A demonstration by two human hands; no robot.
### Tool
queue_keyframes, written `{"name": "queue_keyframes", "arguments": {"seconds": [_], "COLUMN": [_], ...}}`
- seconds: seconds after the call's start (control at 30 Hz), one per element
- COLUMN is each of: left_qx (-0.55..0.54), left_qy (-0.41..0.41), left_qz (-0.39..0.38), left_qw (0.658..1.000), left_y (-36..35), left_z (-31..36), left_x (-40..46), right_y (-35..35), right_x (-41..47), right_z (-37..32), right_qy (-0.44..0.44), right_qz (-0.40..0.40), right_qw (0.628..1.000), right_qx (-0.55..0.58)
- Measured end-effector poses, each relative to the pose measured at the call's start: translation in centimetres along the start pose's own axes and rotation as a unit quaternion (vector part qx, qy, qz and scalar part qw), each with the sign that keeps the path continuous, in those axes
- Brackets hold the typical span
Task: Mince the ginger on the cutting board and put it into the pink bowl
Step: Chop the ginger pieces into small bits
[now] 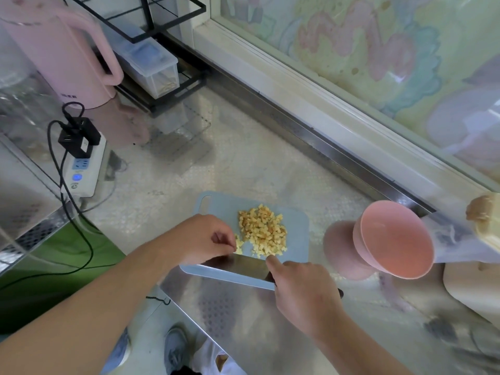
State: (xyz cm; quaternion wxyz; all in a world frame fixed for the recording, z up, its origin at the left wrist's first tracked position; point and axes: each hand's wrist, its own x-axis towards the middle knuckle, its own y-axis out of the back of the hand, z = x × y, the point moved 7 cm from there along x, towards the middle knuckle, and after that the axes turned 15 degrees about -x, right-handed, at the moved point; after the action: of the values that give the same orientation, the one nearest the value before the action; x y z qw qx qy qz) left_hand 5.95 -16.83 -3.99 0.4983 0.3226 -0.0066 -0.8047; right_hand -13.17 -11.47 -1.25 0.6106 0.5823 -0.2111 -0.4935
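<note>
Diced ginger [262,230] piled on blue cutting board [295,228], just past left fingertips [231,246]. Few bits pinched by curled left hand [208,236]. Cleaver [240,265] gripped by right hand [303,290], forefinger laid along blade. Pink bowl [396,239] stood right of board, apart.

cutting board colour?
Light blue. The cutting board shows in the head view, under the diced ginger.
</note>
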Motion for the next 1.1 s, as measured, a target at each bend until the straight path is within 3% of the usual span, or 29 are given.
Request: {"name": "queue_keyframes", "arguments": {"seconds": [0.07,0.2,0.33,0.5,0.6,0.73,0.83,0.9,1.1], "left_qx": [0.001,-0.14,-0.127,-0.027,-0.025,-0.069,0.022,0.06,0.006], "left_qy": [0.025,0.026,0.036,0.069,0.047,0.012,0.0,-0.053,-0.216], "left_qz": [0.035,0.228,0.309,0.205,0.235,0.203,0.253,0.274,0.093], "left_qw": [0.999,0.963,0.942,0.976,0.971,0.977,0.967,0.958,0.972], "left_y": [0.5,3.5,4.7,1.6,0.5,-1.1,-1.0,-1.5,-9.0], "left_z": [-0.4,-2.2,-4.2,-5.8,-5.4,-4.4,-3.1,-1.3,3.4], "left_x": [0.2,-0.3,-1.3,-0.8,-0.6,0.2,-0.7,-1.4,-0.7], "right_y": [-0.1,-0.9,-2.3,-4.0,-4.1,-4.6,-5.2,-5.1,-4.3], "right_x": [-0.1,-0.7,-1.5,-2.8,-3.3,-3.5,-3.5,-3.5,-3.5], "right_z": [0.0,1.2,4.0,6.6,7.3,7.1,6.2,5.9,6.0], "right_qy": [0.0,-0.018,-0.131,-0.263,-0.315,-0.36,-0.357,-0.35,-0.339], "right_qz": [0.004,0.004,0.011,0.028,0.027,0.014,-0.011,-0.018,-0.016], "right_qw": [1.0,1.0,0.982,0.907,0.879,0.864,0.86,0.844,0.796], "right_qx": [-0.002,0.014,0.135,0.329,0.357,0.35,0.364,0.407,0.501]}}
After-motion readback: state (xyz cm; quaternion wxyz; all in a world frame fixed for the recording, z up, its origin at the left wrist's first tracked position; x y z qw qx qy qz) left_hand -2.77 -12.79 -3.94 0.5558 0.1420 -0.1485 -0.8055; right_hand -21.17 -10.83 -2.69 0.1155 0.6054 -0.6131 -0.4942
